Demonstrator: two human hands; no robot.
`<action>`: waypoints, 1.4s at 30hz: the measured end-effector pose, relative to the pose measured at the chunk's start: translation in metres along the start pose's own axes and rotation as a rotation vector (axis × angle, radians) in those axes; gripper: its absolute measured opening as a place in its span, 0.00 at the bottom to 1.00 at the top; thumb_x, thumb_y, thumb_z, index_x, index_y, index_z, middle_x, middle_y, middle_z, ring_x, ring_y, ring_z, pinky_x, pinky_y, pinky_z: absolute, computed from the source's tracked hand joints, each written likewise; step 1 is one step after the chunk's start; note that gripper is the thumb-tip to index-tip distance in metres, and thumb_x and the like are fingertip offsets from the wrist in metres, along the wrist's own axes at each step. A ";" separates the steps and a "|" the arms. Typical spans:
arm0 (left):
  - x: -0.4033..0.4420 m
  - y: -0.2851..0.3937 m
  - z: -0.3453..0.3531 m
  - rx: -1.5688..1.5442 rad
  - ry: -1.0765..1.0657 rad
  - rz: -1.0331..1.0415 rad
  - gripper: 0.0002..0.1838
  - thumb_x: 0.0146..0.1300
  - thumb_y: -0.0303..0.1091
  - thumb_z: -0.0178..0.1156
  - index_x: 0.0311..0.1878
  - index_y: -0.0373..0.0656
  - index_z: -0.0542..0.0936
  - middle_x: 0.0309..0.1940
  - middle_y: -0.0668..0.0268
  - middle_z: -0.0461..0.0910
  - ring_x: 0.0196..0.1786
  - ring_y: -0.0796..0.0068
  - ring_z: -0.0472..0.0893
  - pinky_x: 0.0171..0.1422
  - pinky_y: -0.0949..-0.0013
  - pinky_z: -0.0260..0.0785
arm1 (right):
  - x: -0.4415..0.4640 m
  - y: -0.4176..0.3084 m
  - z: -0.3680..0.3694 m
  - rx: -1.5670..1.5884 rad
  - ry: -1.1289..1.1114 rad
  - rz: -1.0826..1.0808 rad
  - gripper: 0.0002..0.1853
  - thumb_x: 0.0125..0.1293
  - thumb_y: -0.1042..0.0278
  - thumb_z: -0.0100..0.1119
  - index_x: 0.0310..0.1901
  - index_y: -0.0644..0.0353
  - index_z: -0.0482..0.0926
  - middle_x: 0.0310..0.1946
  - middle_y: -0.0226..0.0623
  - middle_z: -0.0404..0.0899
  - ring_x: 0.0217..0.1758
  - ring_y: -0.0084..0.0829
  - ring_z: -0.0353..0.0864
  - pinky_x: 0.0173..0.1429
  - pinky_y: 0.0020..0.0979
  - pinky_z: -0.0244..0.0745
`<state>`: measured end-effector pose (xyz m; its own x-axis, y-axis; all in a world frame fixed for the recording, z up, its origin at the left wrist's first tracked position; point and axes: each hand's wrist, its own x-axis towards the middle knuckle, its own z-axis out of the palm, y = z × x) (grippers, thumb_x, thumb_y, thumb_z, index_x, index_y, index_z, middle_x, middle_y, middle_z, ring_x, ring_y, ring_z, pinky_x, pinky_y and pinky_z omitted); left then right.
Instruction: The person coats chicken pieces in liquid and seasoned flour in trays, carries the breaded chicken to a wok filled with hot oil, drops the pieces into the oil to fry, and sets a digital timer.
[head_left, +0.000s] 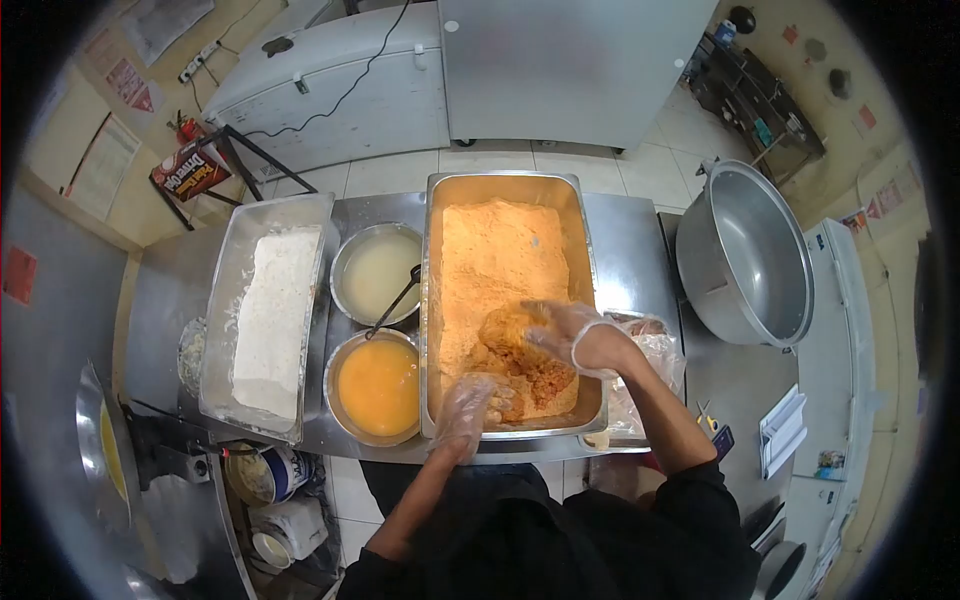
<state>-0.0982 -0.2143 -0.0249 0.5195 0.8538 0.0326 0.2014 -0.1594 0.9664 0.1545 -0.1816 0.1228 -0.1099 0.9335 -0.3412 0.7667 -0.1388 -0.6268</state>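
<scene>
Steel counter (625, 235), orange powder (500, 245), sign (192, 173) perhaps "Drive"

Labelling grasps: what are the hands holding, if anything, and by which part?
Can't tell: left hand and right hand are at orange lumps in the tray; no clear grip shows.

Steel tray (577, 225), orange powder (500, 250): gloved left hand (465, 408) at 7 o'clock, gloved right hand (588, 338) at 4; orange-liquid bowl (331, 392), 8 o'clock.

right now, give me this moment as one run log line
left hand: gloved, at breaded pieces, grip unclear | right hand: gloved, open over them | steel pan: holds orange breading | orange-liquid bowl: left of pan
</scene>
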 end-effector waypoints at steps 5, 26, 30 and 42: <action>0.015 0.037 0.022 -0.258 -0.135 -0.176 0.16 0.76 0.34 0.52 0.59 0.35 0.74 0.55 0.56 0.78 0.55 0.62 0.80 0.63 0.62 0.73 | 0.012 0.002 0.027 0.167 0.179 0.028 0.32 0.73 0.49 0.54 0.71 0.60 0.66 0.66 0.64 0.68 0.71 0.50 0.69 0.71 0.40 0.65; 0.009 -0.072 0.021 0.479 -0.254 0.536 0.25 0.71 0.37 0.56 0.68 0.42 0.69 0.60 0.65 0.77 0.67 0.64 0.72 0.76 0.56 0.60 | 0.075 0.047 0.089 0.191 0.409 0.175 0.39 0.67 0.64 0.57 0.78 0.50 0.53 0.62 0.54 0.75 0.54 0.47 0.81 0.61 0.40 0.76; 0.044 0.002 -0.024 -0.096 -0.431 -0.080 0.34 0.66 0.35 0.65 0.72 0.42 0.63 0.60 0.61 0.78 0.64 0.65 0.75 0.74 0.60 0.63 | 0.092 0.111 0.123 0.377 0.668 -0.069 0.30 0.67 0.64 0.55 0.71 0.54 0.66 0.54 0.52 0.81 0.49 0.44 0.84 0.55 0.41 0.78; 0.088 -0.125 -0.005 0.575 -0.405 -0.551 0.41 0.74 0.63 0.40 0.75 0.35 0.59 0.73 0.48 0.63 0.73 0.58 0.67 0.77 0.61 0.56 | 0.005 0.147 0.168 -0.318 -0.454 0.323 0.24 0.52 0.51 0.67 0.37 0.70 0.86 0.39 0.56 0.86 0.43 0.45 0.88 0.44 0.41 0.82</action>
<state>-0.0816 -0.1167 -0.1415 0.4572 0.6598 -0.5964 0.8381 -0.0951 0.5372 0.1602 -0.2527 -0.0887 -0.0452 0.6188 -0.7843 0.9486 -0.2196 -0.2279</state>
